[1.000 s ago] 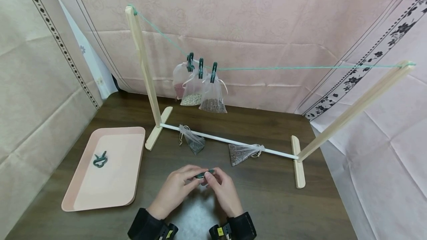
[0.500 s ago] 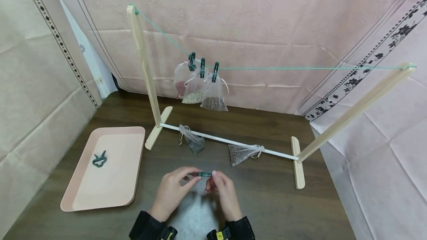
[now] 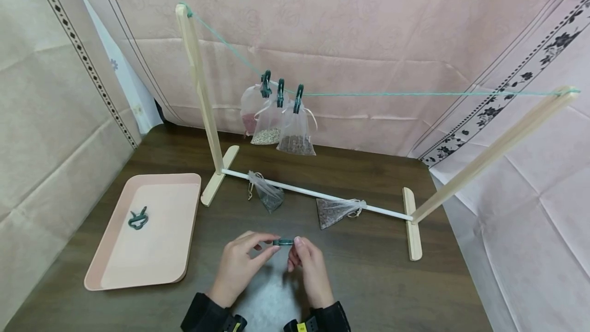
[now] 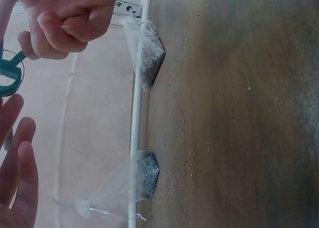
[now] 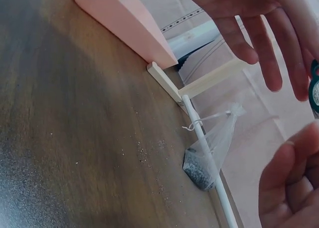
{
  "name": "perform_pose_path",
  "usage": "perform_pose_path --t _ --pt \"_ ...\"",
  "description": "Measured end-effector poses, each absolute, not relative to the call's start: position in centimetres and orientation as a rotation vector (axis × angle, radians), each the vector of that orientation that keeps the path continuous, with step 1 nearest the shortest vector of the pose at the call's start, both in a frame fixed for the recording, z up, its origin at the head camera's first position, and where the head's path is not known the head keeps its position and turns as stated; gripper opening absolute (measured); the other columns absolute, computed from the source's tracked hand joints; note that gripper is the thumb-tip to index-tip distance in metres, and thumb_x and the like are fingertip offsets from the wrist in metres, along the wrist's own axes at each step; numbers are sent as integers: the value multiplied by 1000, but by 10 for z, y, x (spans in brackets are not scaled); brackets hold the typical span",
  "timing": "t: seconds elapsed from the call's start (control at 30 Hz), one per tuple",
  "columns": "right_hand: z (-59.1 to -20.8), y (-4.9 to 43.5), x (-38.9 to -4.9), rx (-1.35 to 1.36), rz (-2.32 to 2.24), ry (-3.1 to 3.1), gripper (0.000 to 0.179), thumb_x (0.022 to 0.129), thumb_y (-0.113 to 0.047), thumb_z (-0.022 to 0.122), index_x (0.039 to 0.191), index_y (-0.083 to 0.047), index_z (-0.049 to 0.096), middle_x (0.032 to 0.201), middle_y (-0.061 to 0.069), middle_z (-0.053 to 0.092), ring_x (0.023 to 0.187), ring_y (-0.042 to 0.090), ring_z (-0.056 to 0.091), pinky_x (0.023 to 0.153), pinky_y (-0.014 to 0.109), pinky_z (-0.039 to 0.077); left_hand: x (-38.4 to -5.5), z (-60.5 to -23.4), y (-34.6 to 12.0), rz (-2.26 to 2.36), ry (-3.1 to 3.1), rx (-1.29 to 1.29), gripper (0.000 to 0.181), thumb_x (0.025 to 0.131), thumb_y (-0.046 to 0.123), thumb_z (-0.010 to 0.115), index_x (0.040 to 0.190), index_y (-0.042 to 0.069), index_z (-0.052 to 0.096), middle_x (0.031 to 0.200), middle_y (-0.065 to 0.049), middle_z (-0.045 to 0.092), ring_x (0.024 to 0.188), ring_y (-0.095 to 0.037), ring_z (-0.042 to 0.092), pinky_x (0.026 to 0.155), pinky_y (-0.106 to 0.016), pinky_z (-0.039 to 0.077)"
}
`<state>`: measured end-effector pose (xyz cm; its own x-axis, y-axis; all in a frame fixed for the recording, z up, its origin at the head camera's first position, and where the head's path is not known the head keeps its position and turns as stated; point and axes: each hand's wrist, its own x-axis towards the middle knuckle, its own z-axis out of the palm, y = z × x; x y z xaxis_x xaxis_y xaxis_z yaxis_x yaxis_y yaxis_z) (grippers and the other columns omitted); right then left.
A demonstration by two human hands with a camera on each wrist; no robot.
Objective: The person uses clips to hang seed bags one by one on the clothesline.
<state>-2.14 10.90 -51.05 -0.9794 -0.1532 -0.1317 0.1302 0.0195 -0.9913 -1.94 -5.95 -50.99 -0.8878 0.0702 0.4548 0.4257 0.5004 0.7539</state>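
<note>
A dark green clothespin [image 3: 283, 242] is held up over the near middle of the table, stretched between both hands. My left hand [image 3: 238, 268] pinches its left end between thumb and fingers. At its right end, the thumb and fingertips of my right hand [image 3: 311, 269] grip it, the other fingers curled in. The left wrist view shows part of the clothespin [image 4: 10, 74] at the edge, its handles spread. Just beyond the hands, two sheer drawstring pouches, one with blue-grey grains [image 3: 271, 199] and one with brownish grains [image 3: 332, 213], lean on a white rod [image 3: 295, 188].
Three filled pouches [image 3: 295, 135] hang by green clothespins from a green line [image 3: 392, 94] between two wooden posts [image 3: 200, 86]. A pink tray [image 3: 152, 263] at left holds green clothespin pieces [image 3: 138, 218]. Patterned cloth [image 3: 369, 29] encloses the table; crumbs [image 5: 142, 155] dot its surface.
The hands have moved slightly apart; the right fingers shifted to the clothespin's right end, so more of it shows between them. Pouches and tray are unchanged.
</note>
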Motion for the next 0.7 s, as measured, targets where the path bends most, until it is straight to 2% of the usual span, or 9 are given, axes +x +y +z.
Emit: perform_pose_path --t 0.3,0.5,0.7 --pt "-512 107 -19 -29 -2153 2085 41 97 -27 37 71 3 41 64 8 39 54 22 45 56 29 42 -19 -509 -59 -1407 -2350 -385 20 77 35 68 93 24 69 86 13 62 75 -11 58 60 -19 45" --pt "-509 106 -16 -36 -2205 2077 39 96 -30 39 74 2 42 66 7 40 55 19 44 57 28 41 -18 -510 -59 -1477 -2340 -379 20 77 34 68 95 24 68 86 13 62 76 -13 59 63 -23 47" --pt "-508 104 -15 -74 -2262 2045 36 96 -28 40 75 2 42 65 6 38 55 22 43 56 28 41 -18 -510 -60 -1506 -2375 -334 21 77 38 67 94 26 69 86 13 62 76 -10 59 63 -21 46"
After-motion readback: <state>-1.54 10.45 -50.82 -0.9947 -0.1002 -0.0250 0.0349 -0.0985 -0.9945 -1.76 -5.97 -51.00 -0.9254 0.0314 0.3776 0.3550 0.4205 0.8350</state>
